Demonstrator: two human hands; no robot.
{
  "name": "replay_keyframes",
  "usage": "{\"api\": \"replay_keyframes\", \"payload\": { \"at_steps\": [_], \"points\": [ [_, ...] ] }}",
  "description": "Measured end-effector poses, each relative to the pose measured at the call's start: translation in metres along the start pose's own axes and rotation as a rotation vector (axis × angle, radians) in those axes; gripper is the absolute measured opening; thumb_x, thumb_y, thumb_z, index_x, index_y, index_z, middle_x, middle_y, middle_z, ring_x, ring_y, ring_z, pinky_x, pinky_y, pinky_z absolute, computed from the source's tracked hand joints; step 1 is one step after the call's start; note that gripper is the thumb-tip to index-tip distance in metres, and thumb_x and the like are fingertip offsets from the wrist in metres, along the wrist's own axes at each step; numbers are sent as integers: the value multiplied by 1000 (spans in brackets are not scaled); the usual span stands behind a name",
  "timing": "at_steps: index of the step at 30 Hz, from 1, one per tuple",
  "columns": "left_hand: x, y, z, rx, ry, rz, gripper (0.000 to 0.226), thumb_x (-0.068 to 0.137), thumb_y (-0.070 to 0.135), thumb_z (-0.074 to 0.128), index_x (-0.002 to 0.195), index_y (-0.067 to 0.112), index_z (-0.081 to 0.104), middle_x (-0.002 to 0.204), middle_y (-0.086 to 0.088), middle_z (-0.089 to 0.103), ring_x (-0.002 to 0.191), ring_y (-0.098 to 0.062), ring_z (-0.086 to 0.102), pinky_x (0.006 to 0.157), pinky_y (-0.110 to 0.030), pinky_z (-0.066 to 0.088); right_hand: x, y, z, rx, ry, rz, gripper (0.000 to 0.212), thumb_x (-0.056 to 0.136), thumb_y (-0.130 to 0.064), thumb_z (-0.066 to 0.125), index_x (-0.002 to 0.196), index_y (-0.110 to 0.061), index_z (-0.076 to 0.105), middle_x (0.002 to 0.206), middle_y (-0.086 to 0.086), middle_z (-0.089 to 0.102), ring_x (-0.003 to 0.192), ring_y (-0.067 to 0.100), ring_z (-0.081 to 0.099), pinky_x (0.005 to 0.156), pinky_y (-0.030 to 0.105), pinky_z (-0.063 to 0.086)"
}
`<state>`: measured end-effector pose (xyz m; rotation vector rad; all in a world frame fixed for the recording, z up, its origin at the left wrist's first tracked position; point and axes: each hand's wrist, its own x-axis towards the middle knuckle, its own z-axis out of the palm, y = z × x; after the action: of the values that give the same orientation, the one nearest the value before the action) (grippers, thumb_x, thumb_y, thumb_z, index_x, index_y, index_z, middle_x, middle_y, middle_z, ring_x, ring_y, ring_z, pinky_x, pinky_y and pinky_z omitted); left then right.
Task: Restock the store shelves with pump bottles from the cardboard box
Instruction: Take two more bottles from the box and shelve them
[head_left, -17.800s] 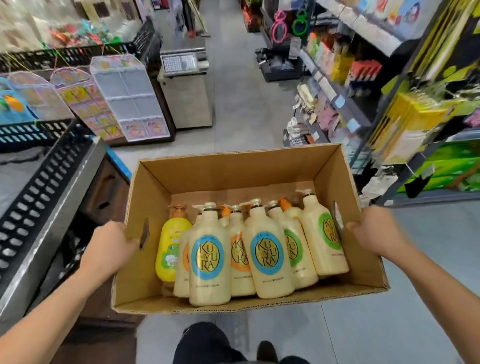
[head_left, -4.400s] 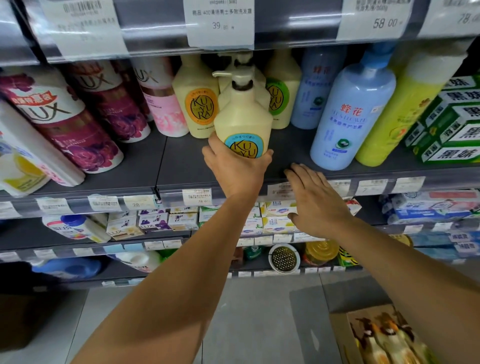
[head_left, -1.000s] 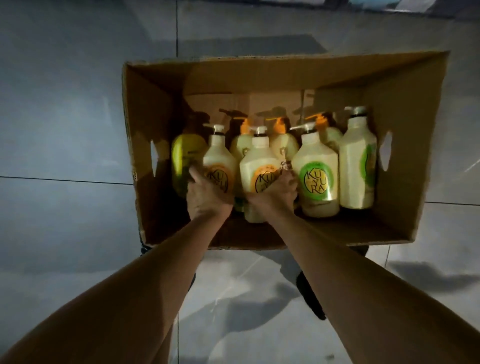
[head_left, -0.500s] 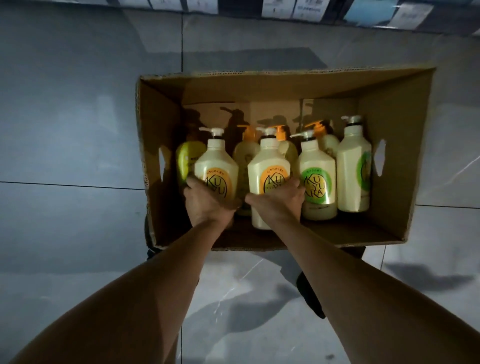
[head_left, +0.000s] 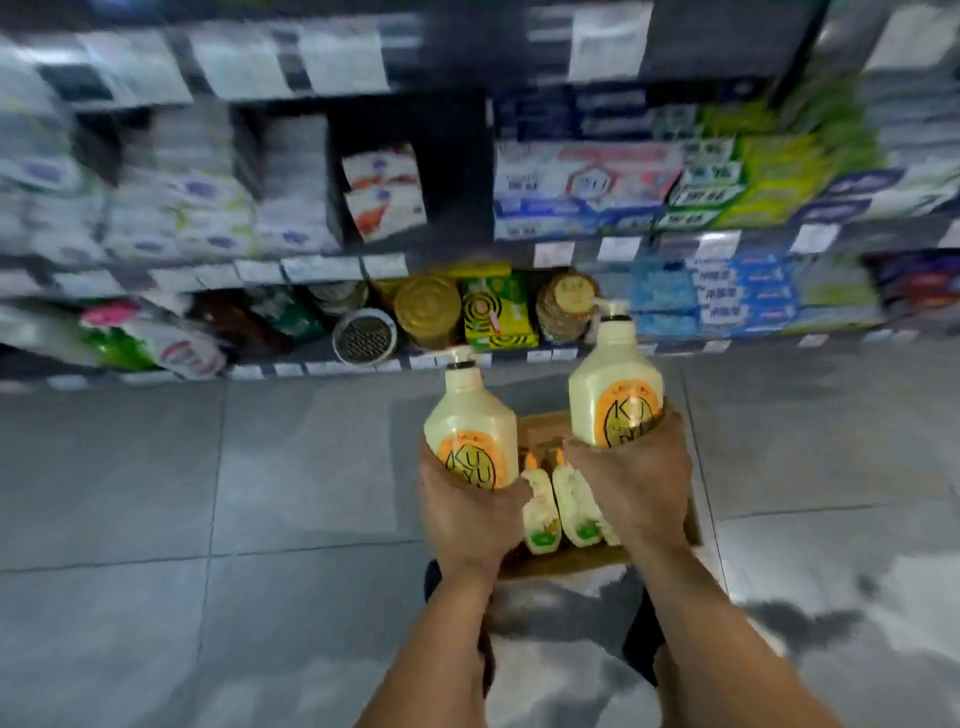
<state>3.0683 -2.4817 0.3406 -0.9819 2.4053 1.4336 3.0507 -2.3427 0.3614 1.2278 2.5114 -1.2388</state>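
Observation:
My left hand (head_left: 467, 512) grips the base of a cream pump bottle with an orange label (head_left: 470, 423), held upright. In my right hand (head_left: 631, 488) is a second cream pump bottle with an orange label (head_left: 613, 387), raised a little higher. Both bottles are lifted above the cardboard box (head_left: 566, 564), which sits on the floor under my hands and is mostly hidden by them. Cream bottles with green labels (head_left: 558, 512) remain in the box between my wrists. The store shelves (head_left: 467, 358) stand ahead, blurred by motion.
The lower shelves hold round tins (head_left: 427, 312), a yellow-green box (head_left: 496, 312), a mesh-lidded can (head_left: 364, 335), blue toothpaste cartons (head_left: 727, 296) and white packages (head_left: 208, 208). Price tags line the shelf edges. Grey floor tiles (head_left: 208, 493) spread to the left and right of the box.
Both hands have lifted their orange-label bottles up out of the box. My view has swung up from the box to the lower shelves.

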Motion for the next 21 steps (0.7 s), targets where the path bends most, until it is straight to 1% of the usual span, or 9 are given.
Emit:
{"api": "replay_keyframes", "payload": {
  "at_steps": [1, 3, 5, 8, 10, 12, 15, 17, 21],
  "points": [
    [-10, 23, -23, -19, 24, 30, 77, 46, 20, 84, 104, 37, 37, 86, 20, 51, 73, 2, 51, 57, -11, 37, -19, -25, -20, 48, 29, -15, 78, 47, -39, 86, 111, -23, 46, 90, -9, 59, 82, 14, 63, 60, 29, 52],
    [-30, 61, -64, -53, 74, 57, 72, 41, 23, 82, 100, 35, 41, 83, 16, 57, 76, -10, 60, 61, -22, 45, -55, -69, -59, 115, 81, -38, 76, 46, -37, 86, 109, -22, 46, 89, -7, 59, 81, 17, 63, 67, 34, 55],
    [-54, 100, -100, -99, 116, 112, 74, 41, 21, 83, 98, 36, 39, 84, 11, 61, 79, -19, 64, 64, -25, 45, -86, -107, -97, 162, 149, -92, 78, 44, -36, 87, 108, -21, 45, 90, -3, 58, 83, 22, 61, 72, 37, 54],
    [-97, 151, -146, -165, 157, 238, 86, 43, 16, 89, 107, 38, 36, 95, 7, 57, 87, -18, 60, 72, -26, 44, -123, -149, -153, 236, 173, -192, 86, 43, -39, 86, 116, -19, 46, 101, 2, 60, 95, 26, 61, 80, 39, 54],
    [-126, 177, -171, -165, 188, 345, 87, 44, 18, 91, 115, 27, 42, 104, 7, 54, 97, -16, 57, 80, -25, 42, -142, -169, -187, 251, 170, -302, 91, 47, -40, 84, 125, -17, 44, 109, 1, 58, 103, 26, 58, 86, 39, 51],
    [-158, 198, -192, -177, 220, 397, 95, 44, 25, 89, 126, 20, 43, 112, 6, 57, 102, -16, 56, 87, -27, 45, -162, -184, -222, 299, 166, -378, 91, 50, -42, 84, 127, -17, 42, 111, 0, 55, 104, 26, 56, 84, 38, 50],
    [-211, 216, -222, -236, 284, 454, 83, 45, 23, 87, 115, 29, 44, 100, 8, 58, 88, -12, 56, 66, -18, 41, -196, -191, -270, 379, 160, -470, 88, 54, -44, 86, 125, -21, 41, 103, -5, 46, 94, 17, 47, 74, 31, 40],
    [-248, 220, -239, -251, 342, 498, 82, 45, 23, 88, 113, 29, 42, 96, 8, 55, 84, -11, 53, 64, -19, 37, -219, -184, -296, 412, 142, -552, 92, 56, -44, 86, 130, -20, 38, 105, -6, 45, 94, 14, 43, 75, 29, 39],
    [-297, 216, -270, -272, 418, 583, 82, 43, 26, 89, 111, 33, 43, 94, 12, 55, 86, -11, 54, 60, -15, 37, -254, -174, -327, 467, 126, -691, 88, 54, -40, 88, 126, -21, 41, 105, -6, 51, 94, 16, 50, 73, 29, 41]
  ]
}}
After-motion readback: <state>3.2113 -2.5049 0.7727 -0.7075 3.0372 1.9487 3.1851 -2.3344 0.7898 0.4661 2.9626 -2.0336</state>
